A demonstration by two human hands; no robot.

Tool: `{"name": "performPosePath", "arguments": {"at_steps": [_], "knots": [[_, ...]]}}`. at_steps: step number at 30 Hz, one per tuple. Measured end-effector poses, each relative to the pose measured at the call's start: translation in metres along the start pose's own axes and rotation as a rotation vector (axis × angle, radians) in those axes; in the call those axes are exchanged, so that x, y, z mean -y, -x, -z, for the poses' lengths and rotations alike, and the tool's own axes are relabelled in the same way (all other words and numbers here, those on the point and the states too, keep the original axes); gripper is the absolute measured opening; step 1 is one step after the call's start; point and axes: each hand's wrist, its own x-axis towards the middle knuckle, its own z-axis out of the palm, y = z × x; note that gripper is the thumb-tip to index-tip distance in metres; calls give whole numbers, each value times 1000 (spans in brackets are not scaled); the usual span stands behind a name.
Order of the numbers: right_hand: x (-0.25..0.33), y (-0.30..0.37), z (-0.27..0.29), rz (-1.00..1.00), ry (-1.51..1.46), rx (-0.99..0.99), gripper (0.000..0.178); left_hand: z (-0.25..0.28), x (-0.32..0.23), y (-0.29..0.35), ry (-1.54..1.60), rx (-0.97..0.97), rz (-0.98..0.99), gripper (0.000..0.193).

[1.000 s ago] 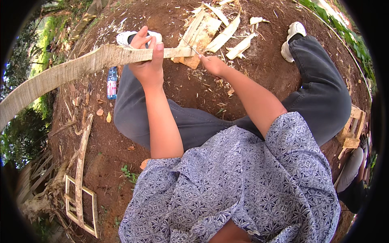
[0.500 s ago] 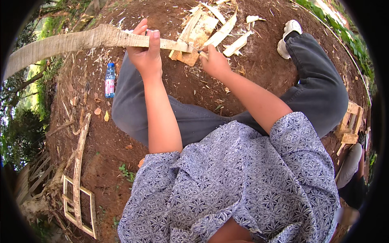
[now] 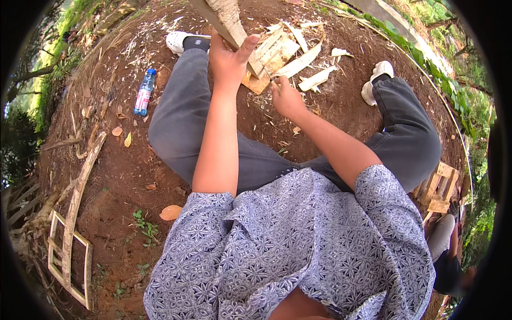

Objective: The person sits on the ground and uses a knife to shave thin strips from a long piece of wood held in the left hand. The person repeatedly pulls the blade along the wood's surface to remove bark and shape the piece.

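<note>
My left hand (image 3: 228,65) grips a long piece of pale wood (image 3: 226,31), its thumb standing up and its fingers mostly hidden. That wood slants from the top edge down to its lower end, which is at a flat wooden block (image 3: 286,52) on the ground. My right hand (image 3: 287,98) is closed round the handle of a small knife (image 3: 271,78). The thin blade points toward the wood's lower end; whether it touches cannot be made out. Pale wood strips (image 3: 302,62) lie on and beside the block.
Between my spread legs is brown soil strewn with chips. A blue-capped plastic bottle (image 3: 144,93) lies left of my left leg. Farther left, a wooden frame (image 3: 88,272) lies under a long stick (image 3: 74,208). A slatted wooden piece (image 3: 439,186) and another person (image 3: 445,250) are at the right.
The long wood has swung from lying out to the left to slanting up and away, its lower end tipped down. My left hand turned with it, and the right hand moved slightly right and nearer.
</note>
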Motion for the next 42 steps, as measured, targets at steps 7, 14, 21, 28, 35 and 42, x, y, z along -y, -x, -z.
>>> {"name": "performPosePath", "arguments": {"at_steps": [7, 14, 21, 28, 35, 42], "knots": [[-22, 16, -21, 129, -300, -112, 32, 11, 16, 1, 154, -74, 25, 55], [-20, 16, 2, -419, -1084, 245, 30, 8, 16, -1, 184, -36, 14, 61], [-25, 18, 14, -408, -1132, 370, 24, 20, 20, -3, -12, 132, 70, 66], [8, 23, 0, -14, -418, -41, 41, 25, 31, -1, 50, 132, 64, 65], [-5, 44, 5, 166, -272, -90, 39, 22, 16, 8, 63, 227, 145, 59], [38, 72, 16, 265, -170, -151, 55, 23, 16, 11, 76, 148, 95, 71]]}}
